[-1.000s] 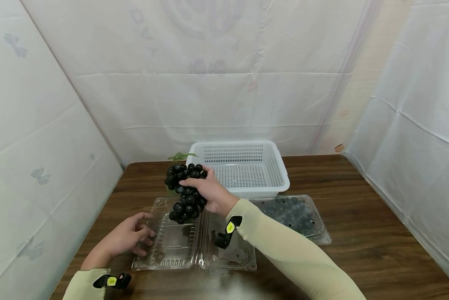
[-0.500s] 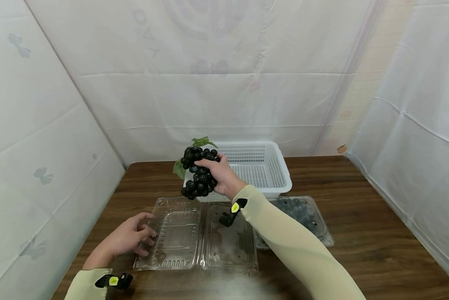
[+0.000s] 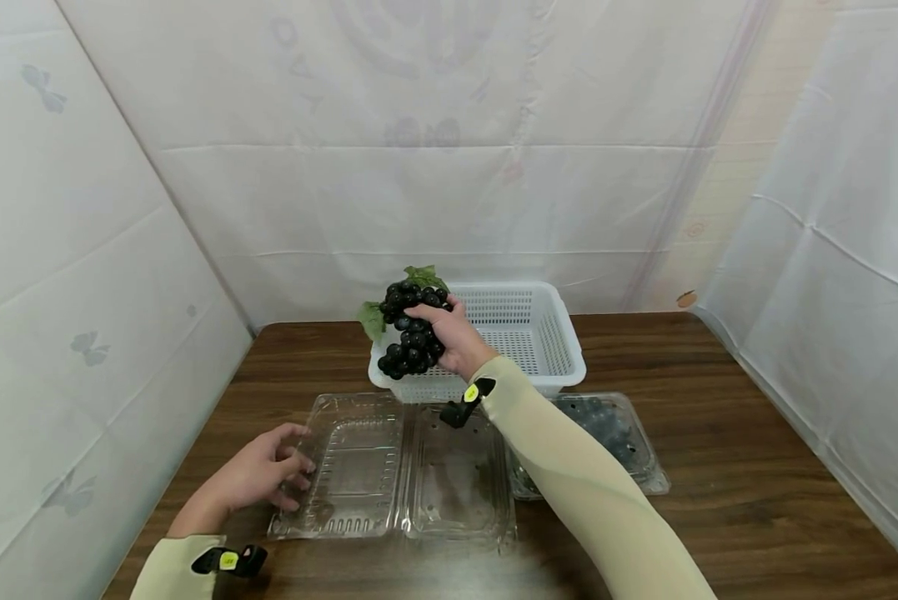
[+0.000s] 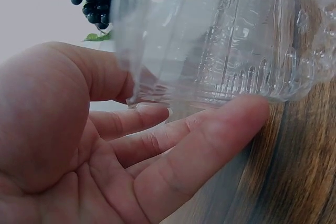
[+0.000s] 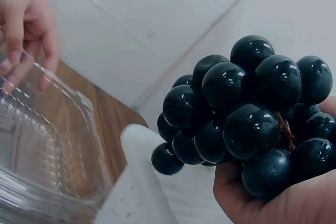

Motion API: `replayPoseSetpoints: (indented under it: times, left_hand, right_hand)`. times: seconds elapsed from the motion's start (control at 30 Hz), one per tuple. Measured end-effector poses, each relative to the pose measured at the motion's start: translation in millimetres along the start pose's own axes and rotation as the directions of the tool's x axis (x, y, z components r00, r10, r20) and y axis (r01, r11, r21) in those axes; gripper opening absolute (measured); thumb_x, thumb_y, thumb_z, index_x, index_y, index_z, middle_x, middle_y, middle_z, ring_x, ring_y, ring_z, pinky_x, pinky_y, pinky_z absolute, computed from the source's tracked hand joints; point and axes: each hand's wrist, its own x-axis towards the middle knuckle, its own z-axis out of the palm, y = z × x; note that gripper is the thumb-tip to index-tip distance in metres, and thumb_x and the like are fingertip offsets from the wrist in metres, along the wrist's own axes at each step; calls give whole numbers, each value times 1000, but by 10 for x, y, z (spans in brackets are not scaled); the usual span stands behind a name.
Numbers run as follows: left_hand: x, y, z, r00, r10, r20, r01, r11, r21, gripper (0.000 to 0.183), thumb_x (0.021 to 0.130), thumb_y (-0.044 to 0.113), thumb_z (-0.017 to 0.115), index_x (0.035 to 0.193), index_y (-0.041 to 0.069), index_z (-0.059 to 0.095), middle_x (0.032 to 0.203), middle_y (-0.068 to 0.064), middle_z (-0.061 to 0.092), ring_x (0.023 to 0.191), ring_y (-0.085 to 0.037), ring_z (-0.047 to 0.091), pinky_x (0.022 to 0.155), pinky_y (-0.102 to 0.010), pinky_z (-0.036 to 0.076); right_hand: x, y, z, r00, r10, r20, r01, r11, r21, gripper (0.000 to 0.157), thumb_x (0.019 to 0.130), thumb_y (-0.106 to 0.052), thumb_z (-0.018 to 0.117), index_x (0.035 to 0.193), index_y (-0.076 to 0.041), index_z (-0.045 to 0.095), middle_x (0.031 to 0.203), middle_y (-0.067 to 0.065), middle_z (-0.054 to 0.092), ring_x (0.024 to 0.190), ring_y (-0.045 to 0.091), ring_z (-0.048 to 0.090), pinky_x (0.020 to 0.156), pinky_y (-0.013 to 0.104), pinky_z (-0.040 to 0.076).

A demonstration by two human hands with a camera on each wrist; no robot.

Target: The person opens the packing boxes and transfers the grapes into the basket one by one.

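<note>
A bunch of black grapes (image 3: 414,337) with green leaves (image 3: 372,320) is gripped in my right hand (image 3: 456,337), held up over the left part of the white basket (image 3: 572,367). In the right wrist view the grapes (image 5: 252,129) fill the palm, a brown stem showing between them. My left hand (image 3: 261,471) is at the left edge of an opened clear plastic clamshell box (image 3: 354,475). The left wrist view shows the box rim (image 4: 205,98) between thumb and loosely curled fingers (image 4: 184,156). Both halves of the clamshell lie spread flat, nothing in them.
To the right, partly behind my right sleeve (image 3: 584,483), a closed clear box (image 3: 647,467) holds dark fruit. The basket stands at the back of the wooden table (image 3: 756,433). White sheets (image 3: 449,192) hang behind and on both sides.
My right hand has carried the grapes away from above the clamshell, up and right, to over the basket. The left hand stays at the clamshell's edge.
</note>
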Motion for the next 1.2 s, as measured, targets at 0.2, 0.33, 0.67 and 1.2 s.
replayPoseSetpoints:
  times: [0.2,0.33,0.67,1.2]
  left_hand:
    - [9,42,9,1000,-6,-4,6,1000,5,56,104,5,54,152,-8,28,110,-23,68,91,-31,72,64,-49,64]
    - [15,64,11,1000,-6,-12,6,1000,8,56,103,4,55,151,-7,29,109,-23,68,90,-31,72,64,-49,64]
    - [41,0,-7,1000,0,-4,0,1000,10,56,104,4,53,152,-8,27,109,-23,68,91,-31,72,64,-49,64]
    - [16,-13,9,1000,-1,-6,1,1000,7,55,104,5,55,151,-7,29,108,-22,68,92,-30,73,65,-48,64]
  right_hand:
    - [83,-74,-65,1000,-16,-15,17,1000,14,96,89,-17,77,157,-34,10,160,15,34,99,23,67,86,39,60]
    - [129,-95,-120,998,-19,-55,17,999,-27,98,90,-19,78,158,-36,10,163,15,26,118,30,64,98,44,56]
    - [243,10,-216,991,17,-132,-39,985,-167,100,89,-27,81,160,-34,11,170,15,6,157,38,18,124,62,26]
    - [451,160,-252,988,80,-132,-115,952,-283,102,91,-30,78,162,-28,4,171,12,10,158,37,16,126,55,28]
